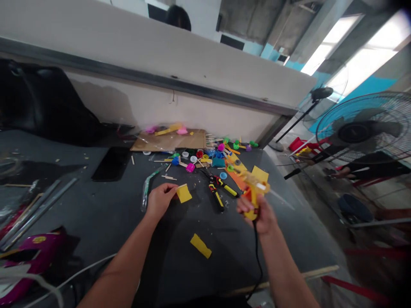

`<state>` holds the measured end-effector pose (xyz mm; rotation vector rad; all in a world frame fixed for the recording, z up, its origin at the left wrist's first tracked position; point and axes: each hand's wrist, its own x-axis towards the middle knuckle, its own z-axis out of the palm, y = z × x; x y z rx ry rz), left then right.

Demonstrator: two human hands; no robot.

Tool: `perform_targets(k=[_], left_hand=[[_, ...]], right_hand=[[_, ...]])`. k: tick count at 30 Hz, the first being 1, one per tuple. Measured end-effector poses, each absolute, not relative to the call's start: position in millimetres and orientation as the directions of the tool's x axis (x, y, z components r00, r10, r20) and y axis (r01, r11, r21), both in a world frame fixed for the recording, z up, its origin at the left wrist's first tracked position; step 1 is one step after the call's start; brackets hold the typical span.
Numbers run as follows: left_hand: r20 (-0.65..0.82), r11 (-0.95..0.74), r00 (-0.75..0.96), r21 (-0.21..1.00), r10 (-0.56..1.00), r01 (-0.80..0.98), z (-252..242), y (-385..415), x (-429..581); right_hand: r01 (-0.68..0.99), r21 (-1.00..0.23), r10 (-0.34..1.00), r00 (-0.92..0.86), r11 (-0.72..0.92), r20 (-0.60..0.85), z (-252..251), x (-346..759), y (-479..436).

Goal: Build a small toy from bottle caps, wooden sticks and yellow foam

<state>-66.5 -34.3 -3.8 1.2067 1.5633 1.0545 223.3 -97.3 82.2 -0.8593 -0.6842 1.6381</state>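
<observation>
- Your left hand (159, 201) has its fingers together, pinching a yellow card (184, 193) over the dark mat (96, 205).
- Your right hand (258, 214) has its fingers clamped round a yellow glue gun (252, 192), with a black cord (257, 256) hanging below.
- A second yellow card (201, 246) lies on the mat, near your hands.
- Bottle caps (192, 159) and craft sticks (168, 177) lie beyond, near two yellow-and-black tools (216, 196).
- The yellow mark on the magenta piece (35, 256) is too blurred to read.

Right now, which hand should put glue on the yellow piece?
Right, most likely. The right hand already grips the yellow glue gun by its handle. The left hand has its fingers on the yellow piece, so it seems better left steadying that.
</observation>
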Motion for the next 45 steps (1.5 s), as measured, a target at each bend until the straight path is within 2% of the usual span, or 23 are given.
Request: perform_targets(k=[3, 8, 14, 20, 23, 27, 32, 45], left_hand=[[-0.141, 0.174, -0.162, 0.961, 0.977, 0.213, -5, -35, -67], [-0.137, 0.171, -0.179, 0.967, 0.974, 0.189, -7, -34, -66], [-0.145, 0.19, -0.204, 0.957, 0.968, 0.221, -10, -32, -64], [-0.154, 0.203, -0.232, 0.957, 0.96, 0.207, -9, -32, -63], [-0.15, 0.204, -0.252, 0.957, 0.956, 0.204, -9, -32, -62], [-0.142, 0.202, -0.259, 0.954, 0.955, 0.222, -9, -32, -62], [-0.13, 0.193, -0.25, 0.949, 0.959, 0.248, -9, -33, -63], [-0.15, 0.203, -0.23, 0.953, 0.962, 0.227, -10, -33, -63]], right_hand=[[-0.513, -0.776, 0.922, -0.312, -0.366, -0.228, 69, 180, -88], [-0.34, -0.875, 0.935, -0.209, -0.345, -0.288, 50, 143, -76], [-0.186, -0.916, 0.924, -0.218, -0.354, -0.313, 38, 132, -72], [0.163, -0.956, 0.966, -0.051, -0.242, -0.253, 16, 123, -73], [0.342, -0.935, 0.989, -0.072, -0.098, -0.13, 13, 122, -75], [0.528, -0.847, 0.995, -0.097, 0.07, 0.022, 15, 120, -76], [0.623, -0.764, 0.984, -0.148, 0.169, 0.097, 14, 116, -76], [0.706, -0.684, 0.982, -0.167, 0.185, 0.093, 11, 115, -78]])
